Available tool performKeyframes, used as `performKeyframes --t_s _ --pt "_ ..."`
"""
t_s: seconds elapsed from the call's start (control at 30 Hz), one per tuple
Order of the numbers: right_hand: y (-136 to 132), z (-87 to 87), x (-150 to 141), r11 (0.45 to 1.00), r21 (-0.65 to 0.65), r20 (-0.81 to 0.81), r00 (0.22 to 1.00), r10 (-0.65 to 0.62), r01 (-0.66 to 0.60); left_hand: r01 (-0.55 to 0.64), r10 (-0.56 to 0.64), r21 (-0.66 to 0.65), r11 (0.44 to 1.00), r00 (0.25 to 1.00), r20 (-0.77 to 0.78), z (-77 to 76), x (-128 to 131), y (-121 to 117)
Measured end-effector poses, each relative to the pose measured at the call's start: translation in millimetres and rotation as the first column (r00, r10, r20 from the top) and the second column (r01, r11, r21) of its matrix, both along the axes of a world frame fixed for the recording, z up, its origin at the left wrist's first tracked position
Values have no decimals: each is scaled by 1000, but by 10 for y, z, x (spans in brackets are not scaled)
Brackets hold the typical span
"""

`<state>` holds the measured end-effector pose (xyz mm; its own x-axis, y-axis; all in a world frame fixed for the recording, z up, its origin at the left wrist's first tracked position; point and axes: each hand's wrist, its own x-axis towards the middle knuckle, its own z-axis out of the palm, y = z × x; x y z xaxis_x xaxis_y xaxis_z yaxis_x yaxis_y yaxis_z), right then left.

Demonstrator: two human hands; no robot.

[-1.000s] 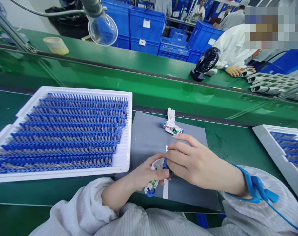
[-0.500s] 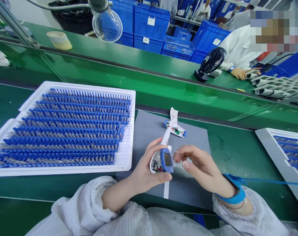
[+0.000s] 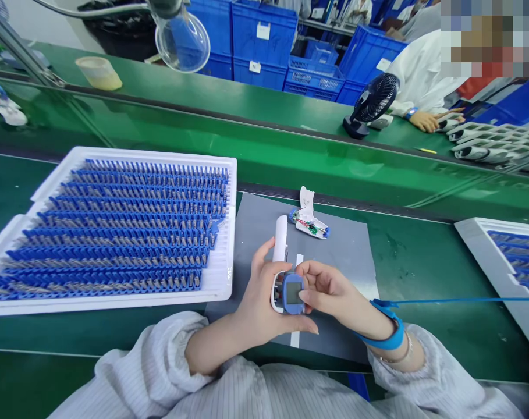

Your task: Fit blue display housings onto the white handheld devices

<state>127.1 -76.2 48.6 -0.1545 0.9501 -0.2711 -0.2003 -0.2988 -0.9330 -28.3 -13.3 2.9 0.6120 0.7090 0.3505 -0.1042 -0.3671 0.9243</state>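
While the left hand (image 3: 258, 299) grips a device (image 3: 293, 294) — the right hand (image 3: 329, 288) touches it.

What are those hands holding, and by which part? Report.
A white handheld device with a blue-framed screen: the left hand grips its white head, the right hand holds the blue frame.

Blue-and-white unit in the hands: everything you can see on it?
The white plastic handheld device has a long rounded white handle pointing away from the person, and a head with a blue bezel around a small grey screen. It is held above the grey mat, tilted up. The left hand wraps its white housing; the right hand touches the blue end.
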Motion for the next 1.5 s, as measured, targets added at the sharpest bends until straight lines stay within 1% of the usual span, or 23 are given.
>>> performKeyframes --t_s 0.23,0.4,0.53,0.6,0.63,0.67,0.7,0.73,0.77,0.8,0.87,0.93,0.97,1.0,1.03,1.1,1.17,1.23,1.3,1.33,1.4,1.43,1.5 --pt "45 -44 -58 1000 -17 -29 999 19 -19 10 -5 43 999 993 -116 44 -1 -18" --pt "63 -53 -89 1000 -24 -64 998 7 -9 1 5 74 997 997 -76 89 14 -31" --pt "54 -93 -117 1000 -20 -100 995 -3 1 2 5 74 997 996 -84 52 26 -35" --pt "22 -108 -73 1000 -17 -33 999 -14 13 67 -57 60 996 984 -168 12 30 -42" --pt "-6 -107 -22 999 -4 42 999 -33 34 119 -106 45 992 969 -224 -6 30 -50" --pt "-42 -99 54 998 20 152 986 -69 67 172 -158 26 985 947 -280 -19 29 -59" --pt "-87 -82 155 993 53 293 949 -116 105 223 -208 8 975 922 -327 -25 26 -70" --pt "-142 -57 281 986 91 448 878 -168 142 263 -248 -10 965 898 -363 -22 21 -81" --pt "-205 -28 428 978 122 601 772 -208 168 288 -276 -26 957 881 -386 -11 15 -91" --pt "-276 3 591 974 134 735 641 -221 182 299 -290 -42 953 870 -398 7 8 -98" --pt "-420 63 930 974 92 926 341 -161 209 307 -315 -89 948 854 -414 54 -6 -103" --pt "-530 101 1223 968 57 996 47 -71 246 330 -358 -143 933 829 -430 100 -15 -97" --pt "-558 106 1328 965 53 997 -59 -39 256 344 -381 -164 924 816 -435 117 -18 -91" --pt "-559 99 1396 966 56 991 -128 -24 253 357 -399 -179 917 807 -436 129 -19 -84" --pt "-532 79 1425 969 61 986 -163 -21 240 363 -410 -192 912 802 -435 135 -18 -78" --pt "-391 1 1375 980 76 987 -156 -47 185 353 -413 -217 910 804 -427 130 -14 -68" --pt "-158 -110 1231 994 96 989 -121 -89 54 316 -388 -233 920 825 -411 104 -7 -63" --pt "113 -212 1075 988 114 989 -80 -123 -105 267 -340 -233 935 862 -376 59 4 -64" --pt "350 -266 956 977 116 990 -62 -129 -179 218 -297 -264 940 902 -314 -2 25 -66" --pt "436 -267 907 976 111 991 -56 -124 -189 193 -279 -301 934 920 -277 -34 41 -67" --pt "519 -220 796 971 106 993 -29 -115 -214 137 -236 -421 897 952 -193 -89 83 -67" --pt "516 -180 721 965 108 993 -9 -114 -241 110 -208 -504 857 968 -142 -106 107 -64" --pt "441 -89 516 940 131 991 67 -116 -316 101 -136 -670 736 991 -1 -107 152 -52"
